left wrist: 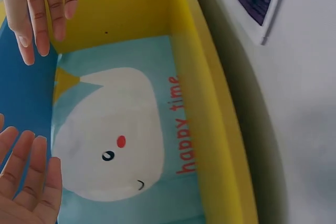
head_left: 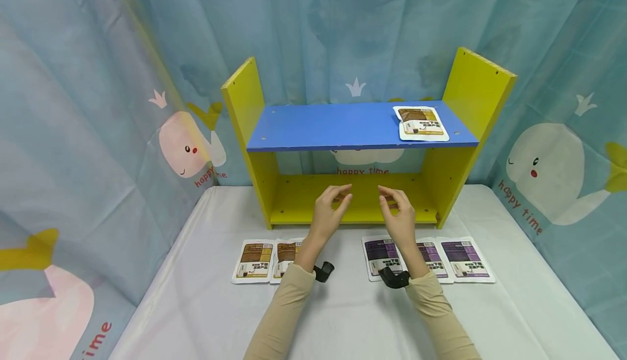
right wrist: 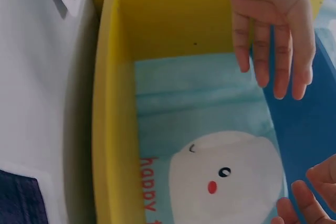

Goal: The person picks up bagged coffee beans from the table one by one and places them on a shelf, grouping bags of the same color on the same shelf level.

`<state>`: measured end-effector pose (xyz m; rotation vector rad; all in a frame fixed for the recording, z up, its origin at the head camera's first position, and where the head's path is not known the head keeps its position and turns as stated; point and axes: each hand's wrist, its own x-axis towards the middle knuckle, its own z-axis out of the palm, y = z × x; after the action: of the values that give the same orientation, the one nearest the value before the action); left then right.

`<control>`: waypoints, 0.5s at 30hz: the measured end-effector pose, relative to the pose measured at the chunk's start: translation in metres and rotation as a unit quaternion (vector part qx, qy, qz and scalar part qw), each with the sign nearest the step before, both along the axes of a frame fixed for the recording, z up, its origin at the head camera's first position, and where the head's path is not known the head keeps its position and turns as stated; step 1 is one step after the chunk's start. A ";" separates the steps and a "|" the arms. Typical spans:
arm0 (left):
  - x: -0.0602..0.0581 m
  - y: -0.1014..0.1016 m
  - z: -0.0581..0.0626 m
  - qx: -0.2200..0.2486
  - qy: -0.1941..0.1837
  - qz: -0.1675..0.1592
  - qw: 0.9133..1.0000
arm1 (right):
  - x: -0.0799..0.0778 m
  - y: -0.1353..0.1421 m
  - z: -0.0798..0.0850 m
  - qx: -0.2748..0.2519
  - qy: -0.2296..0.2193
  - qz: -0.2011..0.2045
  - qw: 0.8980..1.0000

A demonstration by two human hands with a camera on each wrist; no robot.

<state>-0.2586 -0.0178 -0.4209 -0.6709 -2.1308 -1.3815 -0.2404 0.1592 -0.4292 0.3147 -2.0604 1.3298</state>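
Note:
My left hand (head_left: pixel 328 213) and right hand (head_left: pixel 400 219) hover in front of a yellow and blue shelf unit (head_left: pixel 323 126), palms toward each other with a gap between. Both hold nothing, fingers loosely bent. On the blue upper board's right end lies a flat white packet (head_left: pixel 421 124) with a brown and yellow label. Below my left forearm, two similar brown-labelled packets (head_left: pixel 253 261) lie on the table, one partly hidden by the arm. Three purple-labelled packets (head_left: pixel 465 260) lie around my right forearm, which partly covers them.
The yellow lower board (head_left: pixel 303 199) stands just behind the hands, between yellow side panels (head_left: pixel 485 93). A white cloth (head_left: pixel 352 322) covers the table. Blue printed curtains (head_left: pixel 318 33) enclose the back and sides. Each wrist wears a black mount (head_left: pixel 393 278).

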 end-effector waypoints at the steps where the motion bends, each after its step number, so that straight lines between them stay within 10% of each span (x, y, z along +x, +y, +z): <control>1: 0.000 -0.002 -0.002 -0.002 -0.005 0.003 1.000 | 0.001 -0.002 -0.001 -0.001 -0.003 0.004 1.000; 15: 0.006 -0.027 -0.037 -0.025 -0.050 0.023 0.998 | 0.014 -0.027 -0.019 -0.004 -0.023 0.038 0.999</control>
<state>-0.2528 -0.0445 -0.4580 -0.5794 -2.2515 -1.3676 -0.2269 0.1324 -0.4483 0.3650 -2.0991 1.4008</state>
